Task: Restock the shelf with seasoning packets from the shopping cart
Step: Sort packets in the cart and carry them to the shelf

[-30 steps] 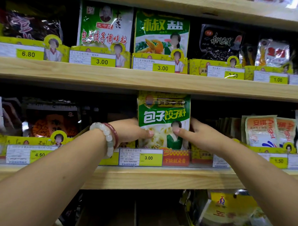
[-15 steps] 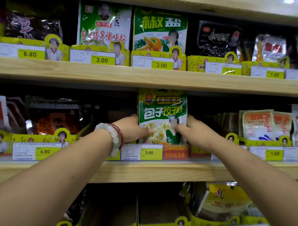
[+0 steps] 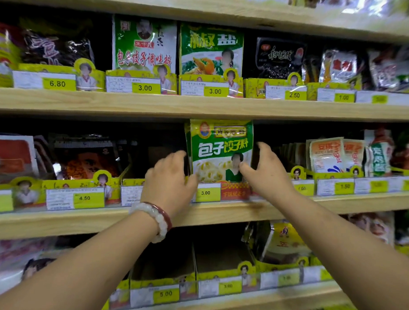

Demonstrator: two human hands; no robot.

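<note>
Two bare forearms reach up from the bottom edge of the view toward a wooden shelf stocked with seasonings. The left hand, with a pale bead bracelet and a dark red bangle at the wrist, has its fingers loosely curled at the left edge of a green seasoning packet; whether they pinch that edge or only rest against it cannot be told. The right hand has its fingers spread apart, the fingertips touching the packet's right side and lower front, steadying rather than clamping.

The packet stands upright near the front edge of the middle shelf, in a yellow display tray behind a price tag reading 3.00, with an open gap in the tray to its left. It looks like a thin, light, flexible pouch with a glossy, somewhat slippery film, likely to flop forward; holding both side edges seems the surest way to square it.

Farther back and higher, the upper shelf carries more green and dark packets behind yellow tags.
</note>
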